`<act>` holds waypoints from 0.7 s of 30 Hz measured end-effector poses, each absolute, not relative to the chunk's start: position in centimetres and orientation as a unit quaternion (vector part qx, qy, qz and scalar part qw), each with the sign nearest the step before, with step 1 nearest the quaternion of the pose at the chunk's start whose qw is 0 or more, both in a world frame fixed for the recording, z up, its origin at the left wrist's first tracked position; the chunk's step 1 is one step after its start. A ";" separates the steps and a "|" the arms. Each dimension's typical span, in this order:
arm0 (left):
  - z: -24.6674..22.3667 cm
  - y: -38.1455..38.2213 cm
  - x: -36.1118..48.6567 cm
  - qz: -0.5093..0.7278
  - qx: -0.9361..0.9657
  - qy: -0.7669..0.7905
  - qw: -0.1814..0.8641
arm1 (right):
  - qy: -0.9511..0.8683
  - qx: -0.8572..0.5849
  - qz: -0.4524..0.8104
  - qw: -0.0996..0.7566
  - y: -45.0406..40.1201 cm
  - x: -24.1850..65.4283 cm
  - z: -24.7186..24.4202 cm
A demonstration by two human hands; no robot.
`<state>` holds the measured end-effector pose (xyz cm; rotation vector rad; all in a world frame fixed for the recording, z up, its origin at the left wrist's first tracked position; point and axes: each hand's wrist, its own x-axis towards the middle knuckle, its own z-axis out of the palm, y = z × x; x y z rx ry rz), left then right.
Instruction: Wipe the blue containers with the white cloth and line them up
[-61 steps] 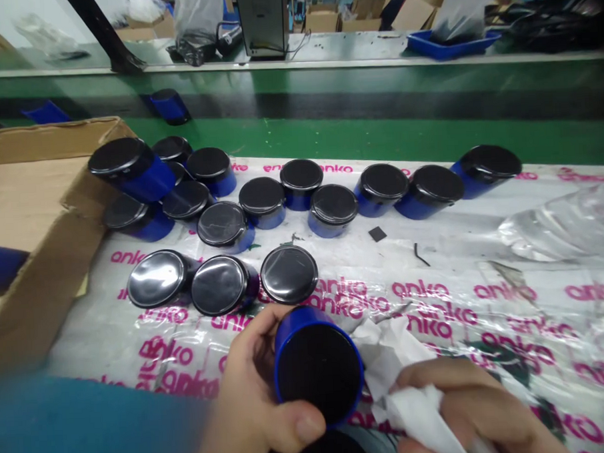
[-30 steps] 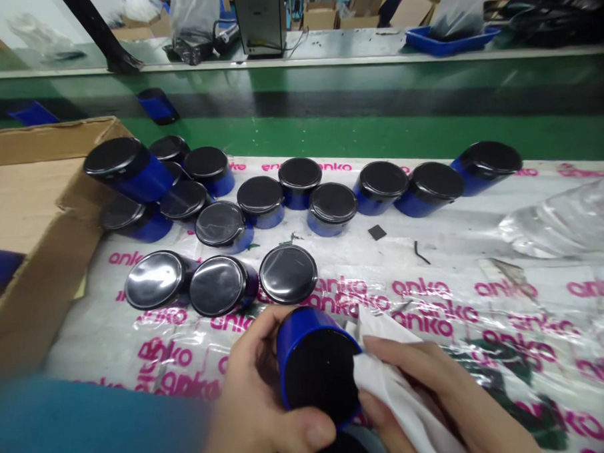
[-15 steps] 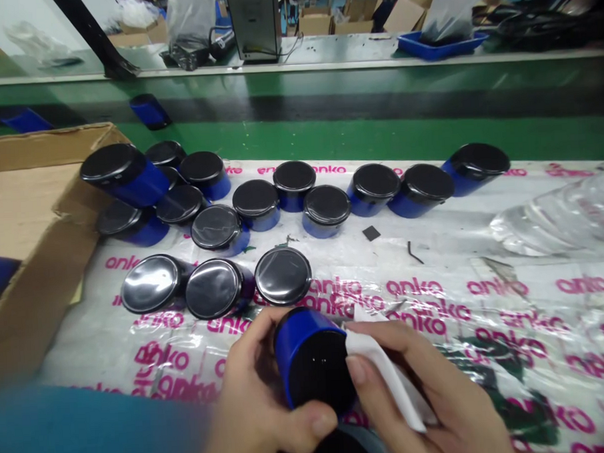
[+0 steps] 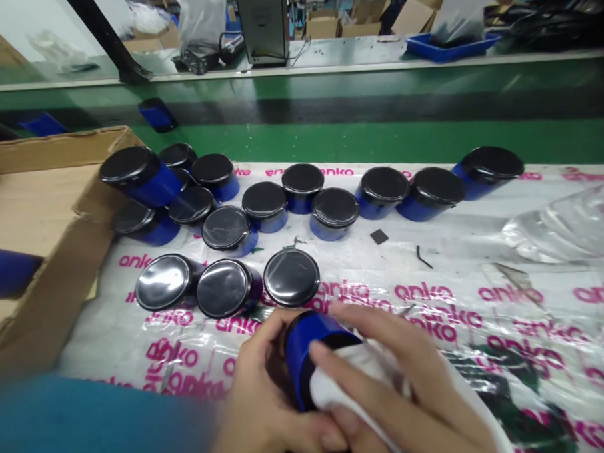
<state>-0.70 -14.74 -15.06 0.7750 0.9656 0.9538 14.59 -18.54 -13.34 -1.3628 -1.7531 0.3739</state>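
My left hand is wrapped round a blue cylinder with black ends, tilted so one end faces me. My right hand presses a white cloth against that black end, its fingers closed over the cloth and hiding much of the end. Just beyond my hands stand similar cylinders with shiny black tops, among them one nearest cylinder and another to its left. Several more cylinders stand in a loose group farther back.
A cardboard box stands at the left with blue pieces inside. Printed plastic sheeting covers the table. A small black square, a hex key and clear plastic wrap lie at right. Behind runs a green belt.
My right hand has moved left with the cloth, from the cylinder's right edge onto its black end. The view has shifted slightly, so the table things appear farther right.
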 end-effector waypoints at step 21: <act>-15.0 -15.0 -1.2 0.417 0.417 0.494 0.639 | -0.661 -0.552 0.310 0.402 -19.9 13.3 -13.8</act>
